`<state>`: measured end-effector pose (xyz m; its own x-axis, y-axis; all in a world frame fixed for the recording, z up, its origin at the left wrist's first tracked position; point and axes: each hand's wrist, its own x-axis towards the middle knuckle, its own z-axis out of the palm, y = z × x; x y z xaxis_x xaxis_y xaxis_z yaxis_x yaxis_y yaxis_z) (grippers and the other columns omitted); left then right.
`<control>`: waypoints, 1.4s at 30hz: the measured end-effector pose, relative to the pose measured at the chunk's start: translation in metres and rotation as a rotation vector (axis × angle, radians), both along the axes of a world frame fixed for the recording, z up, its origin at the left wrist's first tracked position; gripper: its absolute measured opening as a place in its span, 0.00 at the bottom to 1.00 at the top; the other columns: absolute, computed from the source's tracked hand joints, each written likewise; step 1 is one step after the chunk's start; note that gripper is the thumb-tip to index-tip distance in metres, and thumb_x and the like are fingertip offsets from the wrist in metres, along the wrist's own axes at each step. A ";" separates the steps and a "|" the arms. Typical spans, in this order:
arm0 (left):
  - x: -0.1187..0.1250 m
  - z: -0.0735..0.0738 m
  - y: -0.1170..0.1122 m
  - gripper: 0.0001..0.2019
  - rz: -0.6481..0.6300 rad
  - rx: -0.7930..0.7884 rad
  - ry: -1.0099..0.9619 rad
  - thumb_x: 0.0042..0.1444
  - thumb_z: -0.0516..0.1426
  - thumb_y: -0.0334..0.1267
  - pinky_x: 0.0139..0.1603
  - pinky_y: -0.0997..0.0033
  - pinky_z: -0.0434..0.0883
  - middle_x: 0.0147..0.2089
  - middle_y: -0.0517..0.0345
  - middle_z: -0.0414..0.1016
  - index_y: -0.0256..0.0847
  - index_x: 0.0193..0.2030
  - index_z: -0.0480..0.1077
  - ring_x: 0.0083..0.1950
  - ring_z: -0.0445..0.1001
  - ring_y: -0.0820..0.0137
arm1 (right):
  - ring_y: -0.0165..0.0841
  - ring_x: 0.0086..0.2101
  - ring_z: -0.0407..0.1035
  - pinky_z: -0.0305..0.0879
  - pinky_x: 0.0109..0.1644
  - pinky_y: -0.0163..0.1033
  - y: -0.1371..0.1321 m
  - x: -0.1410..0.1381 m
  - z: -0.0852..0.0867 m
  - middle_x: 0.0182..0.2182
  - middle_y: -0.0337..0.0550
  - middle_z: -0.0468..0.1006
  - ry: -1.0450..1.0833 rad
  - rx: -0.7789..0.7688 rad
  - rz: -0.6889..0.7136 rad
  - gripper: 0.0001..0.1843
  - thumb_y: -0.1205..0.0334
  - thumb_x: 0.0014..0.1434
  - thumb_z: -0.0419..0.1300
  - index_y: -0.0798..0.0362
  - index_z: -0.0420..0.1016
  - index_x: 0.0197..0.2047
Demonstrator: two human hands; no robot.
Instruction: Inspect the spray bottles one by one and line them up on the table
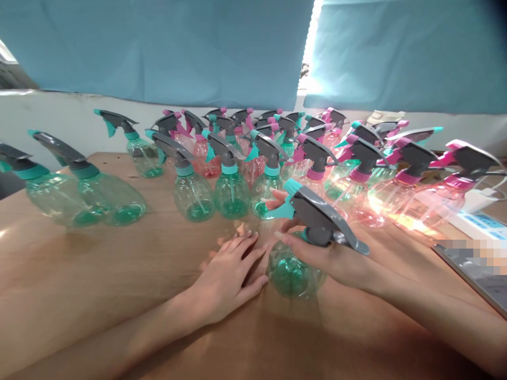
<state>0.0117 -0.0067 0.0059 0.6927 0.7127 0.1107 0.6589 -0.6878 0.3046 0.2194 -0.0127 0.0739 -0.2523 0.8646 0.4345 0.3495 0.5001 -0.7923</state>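
My right hand (317,253) grips a green spray bottle (295,272) around its neck, just under the grey head with its teal nozzle and trigger. The bottle stands slightly tilted over the table, close in front of me. To its left, my left hand (233,269) lies on the wooden table with its fingers stretched out, the thumb tip close to the bottle's side. Behind the hands stand more green bottles, among them one green spray bottle (232,198) in the middle and another green bottle (194,198) beside it.
Two green spray bottles (113,198) stand at the left. Rows of pink spray bottles (412,192) and green ones fill the back and right. A dark phone (471,274) and a white power strip (481,224) lie at the right. Blue curtains (158,47) hang behind.
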 end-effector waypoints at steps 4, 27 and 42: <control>0.000 -0.001 0.000 0.22 -0.010 0.002 -0.006 0.64 0.55 0.44 0.63 0.44 0.61 0.66 0.43 0.63 0.39 0.63 0.64 0.67 0.59 0.49 | 0.34 0.33 0.79 0.78 0.36 0.36 -0.001 0.001 -0.003 0.32 0.39 0.82 0.037 -0.016 0.037 0.05 0.65 0.56 0.59 0.48 0.74 0.37; -0.005 -0.012 0.000 0.25 0.008 0.042 -0.013 0.65 0.53 0.48 0.64 0.47 0.60 0.69 0.45 0.58 0.41 0.66 0.61 0.69 0.55 0.52 | 0.31 0.37 0.79 0.77 0.41 0.35 -0.002 0.006 0.005 0.38 0.38 0.82 0.064 -0.157 0.191 0.16 0.72 0.56 0.55 0.48 0.69 0.47; -0.001 -0.006 0.000 0.22 0.002 0.021 -0.027 0.64 0.55 0.45 0.64 0.47 0.60 0.66 0.47 0.62 0.43 0.63 0.64 0.68 0.57 0.50 | 0.33 0.30 0.77 0.79 0.31 0.35 -0.004 0.004 0.004 0.32 0.37 0.76 0.106 -0.089 0.040 0.07 0.62 0.53 0.63 0.46 0.68 0.35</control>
<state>0.0108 -0.0072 -0.0001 0.6881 0.7113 0.1436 0.6521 -0.6929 0.3078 0.2237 -0.0171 0.0782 -0.2438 0.8913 0.3823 0.2423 0.4377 -0.8658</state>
